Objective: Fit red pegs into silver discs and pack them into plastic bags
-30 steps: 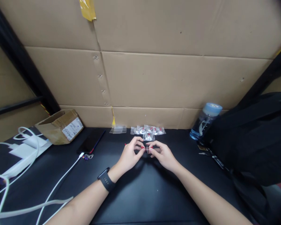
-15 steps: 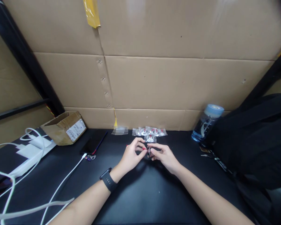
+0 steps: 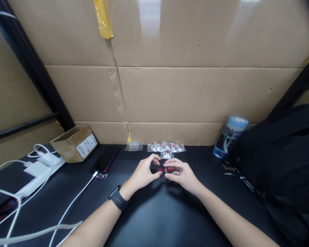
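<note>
My left hand (image 3: 144, 173) and my right hand (image 3: 183, 175) meet over the black table (image 3: 154, 212). Both pinch a small red and silver part (image 3: 166, 169) between thumb and fingertips. A black watch (image 3: 117, 198) sits on my left wrist. Just behind the hands lie several small clear bags (image 3: 167, 148) holding red and silver pieces. An empty-looking clear bag (image 3: 134, 146) lies to their left.
A black phone (image 3: 106, 159) lies left of the hands, a white cable (image 3: 74, 200) running to it. An open cardboard box (image 3: 74, 143) and white chargers (image 3: 38, 164) sit farther left. A blue-capped bottle (image 3: 228, 137) and a black bag (image 3: 280, 154) stand right. Cardboard walls the back.
The view has tilted slightly, so everything sits lower in the picture. The small part between my fingers has turned and now shows its red length sideways.
</note>
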